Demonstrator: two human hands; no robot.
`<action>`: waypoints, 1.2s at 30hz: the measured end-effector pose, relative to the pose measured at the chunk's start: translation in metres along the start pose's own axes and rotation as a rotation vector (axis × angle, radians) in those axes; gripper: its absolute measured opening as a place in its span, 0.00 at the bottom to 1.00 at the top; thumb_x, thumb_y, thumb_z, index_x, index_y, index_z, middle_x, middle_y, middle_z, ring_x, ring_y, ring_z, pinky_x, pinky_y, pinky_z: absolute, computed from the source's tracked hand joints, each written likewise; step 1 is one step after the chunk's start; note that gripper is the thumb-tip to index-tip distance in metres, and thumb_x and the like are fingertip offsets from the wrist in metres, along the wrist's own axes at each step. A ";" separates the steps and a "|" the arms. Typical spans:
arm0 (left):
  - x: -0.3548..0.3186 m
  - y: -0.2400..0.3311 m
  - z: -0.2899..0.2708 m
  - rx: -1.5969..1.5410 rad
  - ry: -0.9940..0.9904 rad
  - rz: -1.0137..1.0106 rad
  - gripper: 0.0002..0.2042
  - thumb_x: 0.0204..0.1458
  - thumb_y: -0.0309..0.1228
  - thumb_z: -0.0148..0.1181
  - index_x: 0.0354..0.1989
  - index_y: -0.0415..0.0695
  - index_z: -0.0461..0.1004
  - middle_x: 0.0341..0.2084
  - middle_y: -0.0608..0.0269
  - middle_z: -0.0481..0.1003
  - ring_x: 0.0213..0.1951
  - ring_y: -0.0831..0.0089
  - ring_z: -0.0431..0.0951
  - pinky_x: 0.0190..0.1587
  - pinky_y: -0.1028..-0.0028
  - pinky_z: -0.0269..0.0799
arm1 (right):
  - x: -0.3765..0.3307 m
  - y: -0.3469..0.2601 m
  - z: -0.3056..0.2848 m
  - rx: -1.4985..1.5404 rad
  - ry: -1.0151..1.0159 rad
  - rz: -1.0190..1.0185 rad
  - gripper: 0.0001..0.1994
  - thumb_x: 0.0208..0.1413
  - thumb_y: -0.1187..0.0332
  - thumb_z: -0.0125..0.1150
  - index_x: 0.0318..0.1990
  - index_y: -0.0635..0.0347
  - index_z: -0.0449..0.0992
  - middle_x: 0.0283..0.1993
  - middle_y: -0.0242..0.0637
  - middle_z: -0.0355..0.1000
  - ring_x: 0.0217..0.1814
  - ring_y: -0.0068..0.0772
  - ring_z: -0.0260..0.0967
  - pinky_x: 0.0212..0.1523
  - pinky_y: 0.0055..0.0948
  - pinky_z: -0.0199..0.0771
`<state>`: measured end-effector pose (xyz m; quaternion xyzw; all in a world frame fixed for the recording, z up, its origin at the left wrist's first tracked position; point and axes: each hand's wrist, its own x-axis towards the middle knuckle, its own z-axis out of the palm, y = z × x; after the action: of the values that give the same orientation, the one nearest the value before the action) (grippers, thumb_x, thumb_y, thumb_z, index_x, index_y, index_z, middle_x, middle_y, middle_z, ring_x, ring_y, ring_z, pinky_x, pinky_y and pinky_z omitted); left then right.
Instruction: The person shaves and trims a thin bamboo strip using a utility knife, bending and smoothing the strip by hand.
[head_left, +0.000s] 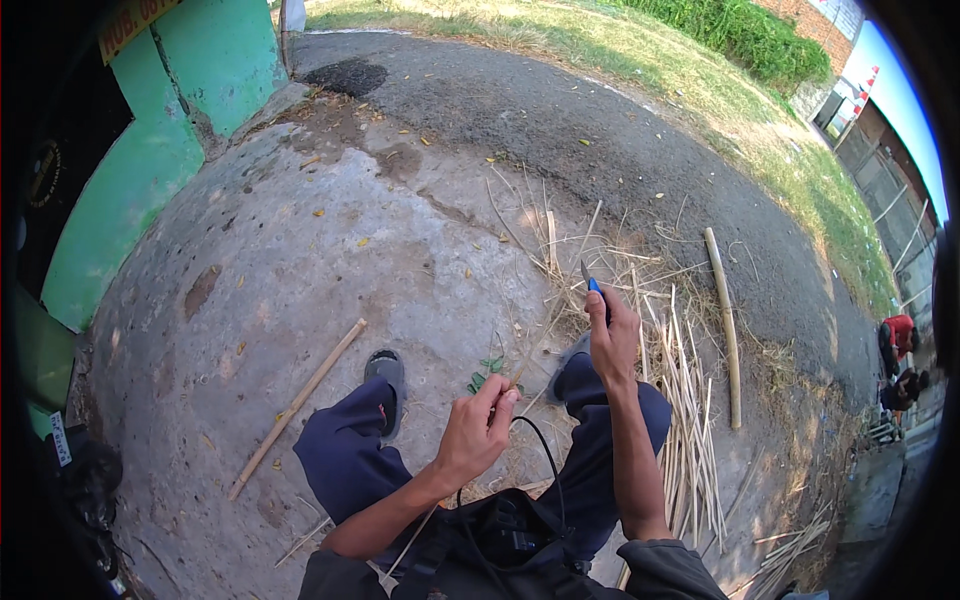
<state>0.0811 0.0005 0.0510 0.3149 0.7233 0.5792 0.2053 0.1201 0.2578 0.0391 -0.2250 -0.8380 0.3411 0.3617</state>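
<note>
My right hand (612, 338) is raised in front of me and grips a small knife with a blue handle (596, 287), its blade pointing up and away. My left hand (478, 428) sits lower, near my knees, with the fingers pinched on a thin bamboo sliver (520, 373) that runs up toward the right. Both hands hover over my legs in dark blue trousers, with my sandalled feet (387, 372) on the concrete.
A pile of split bamboo strips (690, 420) lies on the ground to my right. A thick bamboo pole (727, 325) lies beyond it, and another stick (298, 405) to my left. A green wall (130, 180) stands at left, with an asphalt road and grass ahead.
</note>
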 end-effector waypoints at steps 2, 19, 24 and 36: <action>0.003 0.005 -0.006 -0.032 -0.002 -0.041 0.07 0.72 0.28 0.52 0.45 0.38 0.75 0.18 0.65 0.72 0.22 0.82 0.70 0.26 0.73 0.65 | 0.000 -0.005 -0.004 0.013 -0.008 0.057 0.20 0.75 0.55 0.54 0.39 0.65 0.77 0.20 0.40 0.65 0.21 0.32 0.59 0.27 0.37 0.58; 0.019 -0.015 -0.014 -0.447 0.000 -0.124 0.14 0.77 0.36 0.47 0.40 0.40 0.72 0.18 0.74 0.63 0.18 0.89 0.58 0.20 0.80 0.54 | -0.040 -0.035 0.027 0.105 -0.444 -0.315 0.15 0.65 0.54 0.67 0.42 0.58 0.79 0.25 0.46 0.75 0.26 0.53 0.76 0.28 0.43 0.71; 0.020 -0.002 -0.014 -0.148 0.134 0.003 0.13 0.75 0.33 0.51 0.38 0.39 0.72 0.17 0.71 0.65 0.20 0.86 0.61 0.23 0.76 0.54 | -0.038 -0.038 0.024 0.075 -0.465 -0.293 0.15 0.65 0.54 0.68 0.41 0.57 0.79 0.25 0.46 0.75 0.27 0.53 0.76 0.28 0.44 0.71; 0.018 0.005 -0.014 -0.038 0.172 -0.013 0.10 0.73 0.31 0.53 0.39 0.38 0.73 0.17 0.67 0.67 0.21 0.83 0.66 0.25 0.74 0.61 | -0.040 -0.039 0.027 -0.025 -0.366 -0.347 0.16 0.63 0.52 0.70 0.39 0.56 0.79 0.25 0.42 0.76 0.24 0.49 0.76 0.26 0.41 0.70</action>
<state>0.0601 0.0042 0.0605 0.2553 0.7293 0.6162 0.1522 0.1204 0.1959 0.0363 -0.0167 -0.9196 0.2986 0.2545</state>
